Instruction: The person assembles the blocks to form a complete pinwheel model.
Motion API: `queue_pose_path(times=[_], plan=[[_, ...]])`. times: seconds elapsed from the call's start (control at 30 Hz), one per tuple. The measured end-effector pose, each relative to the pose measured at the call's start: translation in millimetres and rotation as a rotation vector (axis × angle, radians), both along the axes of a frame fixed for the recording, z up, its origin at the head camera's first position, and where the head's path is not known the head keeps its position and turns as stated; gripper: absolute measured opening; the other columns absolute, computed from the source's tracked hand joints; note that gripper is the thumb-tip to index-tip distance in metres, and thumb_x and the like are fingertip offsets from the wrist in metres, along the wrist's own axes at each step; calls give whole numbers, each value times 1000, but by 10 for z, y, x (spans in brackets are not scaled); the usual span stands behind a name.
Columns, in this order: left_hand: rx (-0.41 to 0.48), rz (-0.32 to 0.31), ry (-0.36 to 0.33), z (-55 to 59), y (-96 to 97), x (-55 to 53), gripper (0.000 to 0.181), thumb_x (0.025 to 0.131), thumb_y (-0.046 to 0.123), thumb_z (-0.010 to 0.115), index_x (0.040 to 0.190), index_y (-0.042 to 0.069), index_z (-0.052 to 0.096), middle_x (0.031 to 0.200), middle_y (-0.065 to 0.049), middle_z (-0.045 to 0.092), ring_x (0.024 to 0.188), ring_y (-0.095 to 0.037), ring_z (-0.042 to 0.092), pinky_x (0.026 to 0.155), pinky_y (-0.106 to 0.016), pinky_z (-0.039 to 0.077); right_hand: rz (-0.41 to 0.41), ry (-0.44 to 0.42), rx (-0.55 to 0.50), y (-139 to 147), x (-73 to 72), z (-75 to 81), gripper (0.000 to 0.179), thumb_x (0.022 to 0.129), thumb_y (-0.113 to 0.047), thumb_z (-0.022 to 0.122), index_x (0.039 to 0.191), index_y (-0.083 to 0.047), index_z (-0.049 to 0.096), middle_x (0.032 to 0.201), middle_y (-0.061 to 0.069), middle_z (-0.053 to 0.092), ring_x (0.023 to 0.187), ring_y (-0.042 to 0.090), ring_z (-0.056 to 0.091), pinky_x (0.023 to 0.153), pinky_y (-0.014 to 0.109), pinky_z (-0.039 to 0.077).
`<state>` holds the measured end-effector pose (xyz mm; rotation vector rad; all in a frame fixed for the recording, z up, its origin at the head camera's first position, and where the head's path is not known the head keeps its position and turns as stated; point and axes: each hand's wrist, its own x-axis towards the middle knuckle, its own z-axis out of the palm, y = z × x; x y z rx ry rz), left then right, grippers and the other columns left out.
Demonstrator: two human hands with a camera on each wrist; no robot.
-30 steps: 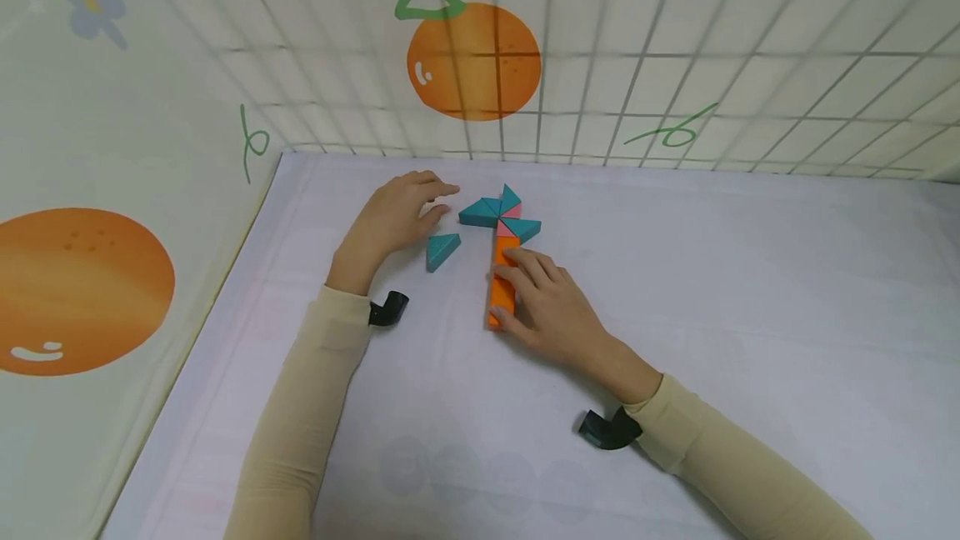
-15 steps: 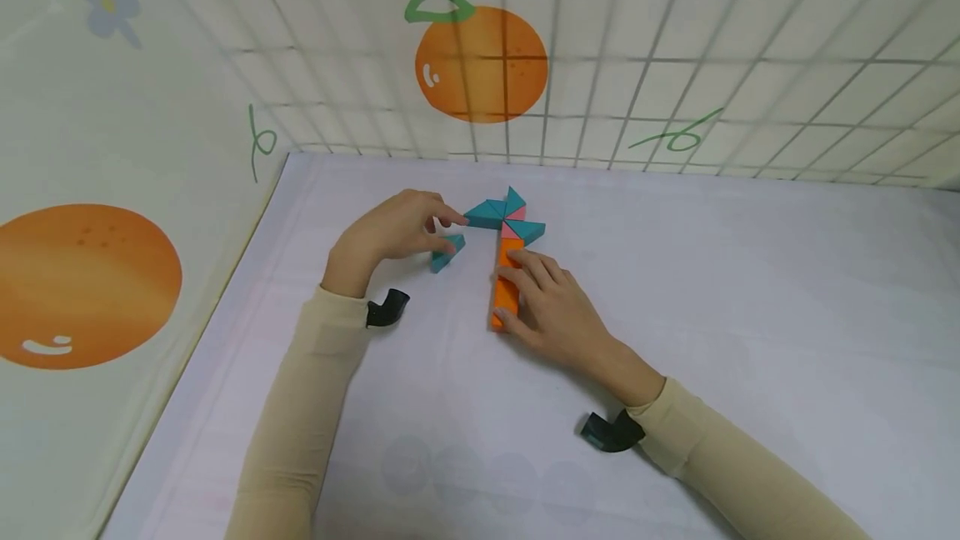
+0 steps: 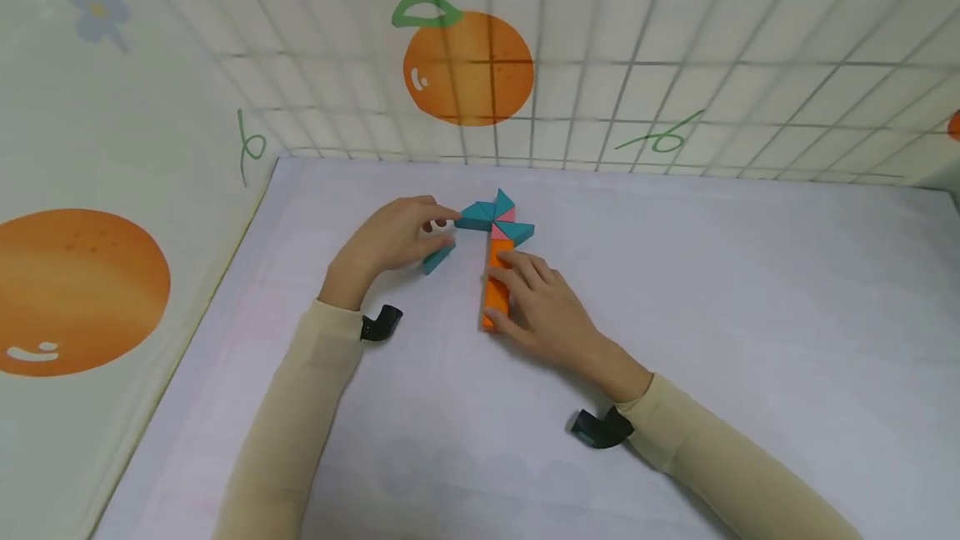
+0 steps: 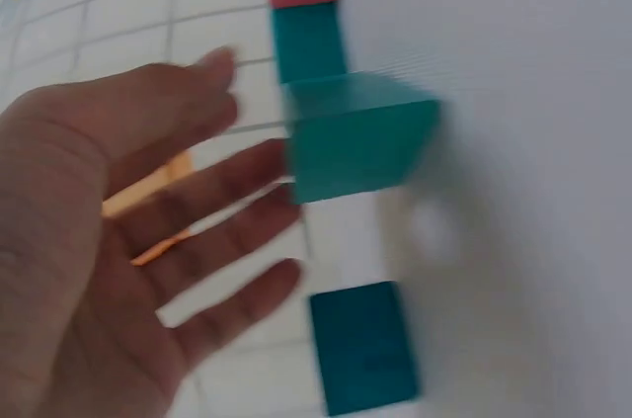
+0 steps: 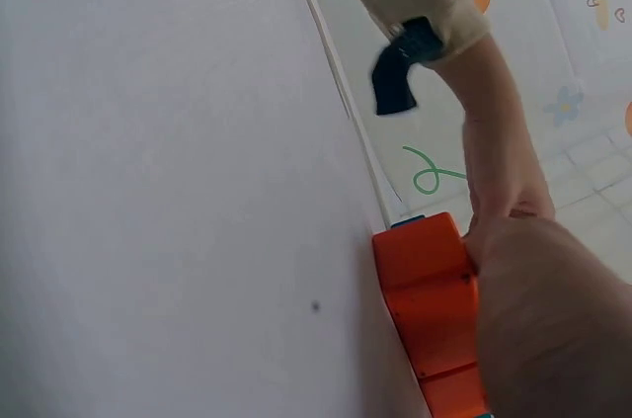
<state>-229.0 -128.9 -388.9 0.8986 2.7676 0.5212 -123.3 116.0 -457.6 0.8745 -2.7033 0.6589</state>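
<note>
In the head view, several teal triangular blocks [image 3: 514, 230] and pink ones [image 3: 499, 232] fan out like a pinwheel above a column of orange blocks [image 3: 497, 296]. My right hand [image 3: 551, 311] rests over that column, fingers and thumb spread along it. At the left, a loose teal triangular block [image 3: 440, 258] lies by the thumb of my left hand [image 3: 390, 236], whose index fingertip is at the pinwheel's left tip. The left wrist view has thumb and fingers apart, with a blurred teal block [image 4: 360, 151] beside the fingertips; contact is hard to tell.
The blocks lie on a white-covered table [image 3: 712, 315]. Behind it stands a white wall panel [image 3: 585, 90] with a grid and a printed orange. Black curved pieces [image 3: 382, 323] are fixed at both cuffs.
My left hand has come down toward the loose teal block, its thumb now over it and its index finger at the pinwheel's tip. My right hand stays on the orange column.
</note>
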Motion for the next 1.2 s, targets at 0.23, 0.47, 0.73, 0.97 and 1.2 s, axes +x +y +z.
queue_pose_path(times=[0.23,0.47,0.73,0.97,1.2], plan=[[68,-8,160,-201,-164,172,44,91,33,70,132,17,63,112,-5,65,92,-20,64,84,-38,54,-6,-14,3,-12,0,24,51,93,-44,60,132,-10,56,141,10,47,129,30,44,100,46,47],[89,-39,137,-255,-228,206,47,88,34,73,131,17,64,109,0,64,88,-16,60,79,-34,52,-14,-22,12,1,-5,19,52,93,-44,60,132,-11,56,143,10,46,131,29,43,101,46,46],[21,-74,24,-223,-235,209,35,85,26,77,117,13,72,100,1,66,83,-17,56,74,-30,48,-5,-19,-1,-22,-10,3,52,92,-43,61,132,-11,56,142,11,46,131,29,43,100,46,47],[8,-77,-4,-227,-256,212,34,83,25,79,114,13,73,100,0,67,81,-16,56,74,-27,47,-7,-20,-6,-26,-7,-17,51,93,-44,60,132,-12,56,143,10,46,132,28,42,100,47,46],[97,-38,69,-182,-324,170,37,87,36,74,115,12,72,101,-2,67,86,-17,60,78,-33,51,-13,-25,0,-15,-12,-16,52,93,-45,59,133,-12,55,144,10,45,133,28,42,101,47,46]])
